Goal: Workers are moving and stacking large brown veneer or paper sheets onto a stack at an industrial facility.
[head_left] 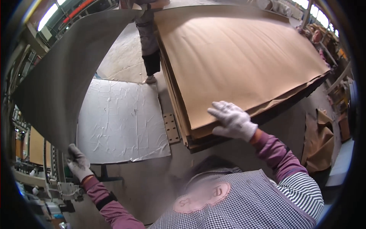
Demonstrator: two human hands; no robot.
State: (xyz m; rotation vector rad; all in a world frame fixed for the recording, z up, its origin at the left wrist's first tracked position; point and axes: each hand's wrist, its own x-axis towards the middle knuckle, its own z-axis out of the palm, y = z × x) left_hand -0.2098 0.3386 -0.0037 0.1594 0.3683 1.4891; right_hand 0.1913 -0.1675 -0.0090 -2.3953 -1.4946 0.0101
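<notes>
Checked apron (244, 198) below, the left hand (78, 162) grips the grey sheet (63, 86) above, the right hand (235, 120) spread at the brown stack (244, 61).

The left sheet (63, 76) is showing dark grey, the right stack (244, 61) tan; the gloves (235, 122) are looking whitish, the sleeves (271, 152) purple, the apron (251, 196) dark-and-white checked, its patch (202, 195) pink.
</notes>
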